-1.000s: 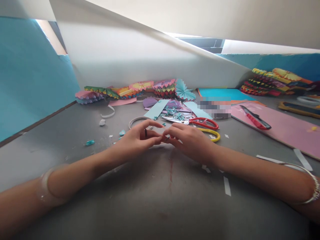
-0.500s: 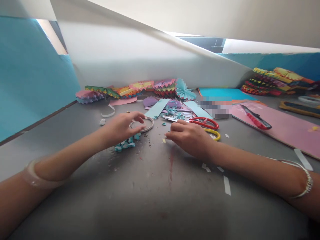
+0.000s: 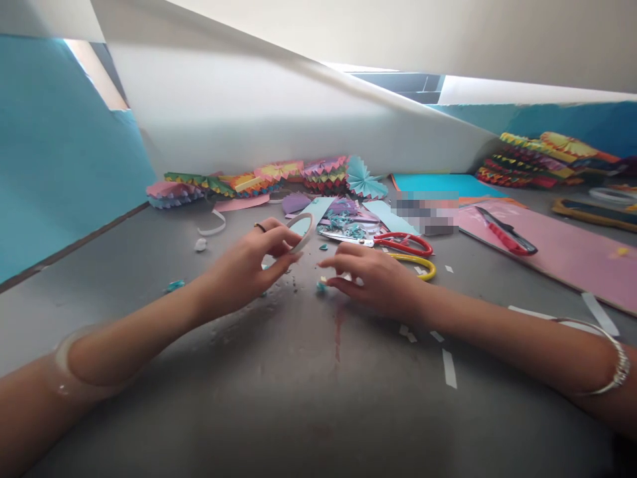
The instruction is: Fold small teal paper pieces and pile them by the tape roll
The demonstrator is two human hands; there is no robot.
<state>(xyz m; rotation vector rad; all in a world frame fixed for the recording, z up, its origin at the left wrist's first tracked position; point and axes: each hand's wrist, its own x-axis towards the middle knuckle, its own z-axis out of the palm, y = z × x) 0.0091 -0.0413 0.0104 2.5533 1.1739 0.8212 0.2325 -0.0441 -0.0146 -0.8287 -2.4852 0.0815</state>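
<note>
My left hand (image 3: 249, 265) is closed round a thin white tape ring (image 3: 303, 230), held tilted just above the grey table (image 3: 308, 398). My right hand (image 3: 371, 275) rests on the table with its fingertips pinched on a small teal paper piece (image 3: 321, 285). The two hands are a short way apart. Red-handled scissors (image 3: 395, 242) and a yellow-handled pair (image 3: 423, 265) lie just behind my right hand. Teal and purple paper scraps (image 3: 348, 226) are heaped beyond the ring.
Folded multicoloured paper fans (image 3: 279, 176) line the back wall, and more (image 3: 542, 159) are stacked at the far right. A pink sheet (image 3: 572, 259) with a red cutter (image 3: 505, 232) lies on the right. White paper strips (image 3: 449, 368) dot the table. Blue panels (image 3: 50, 166) stand at left.
My left hand reached left to the tape ring on the table and has lifted it, drawing back toward the middle. My right hand stayed put and now pinches a small teal piece.
</note>
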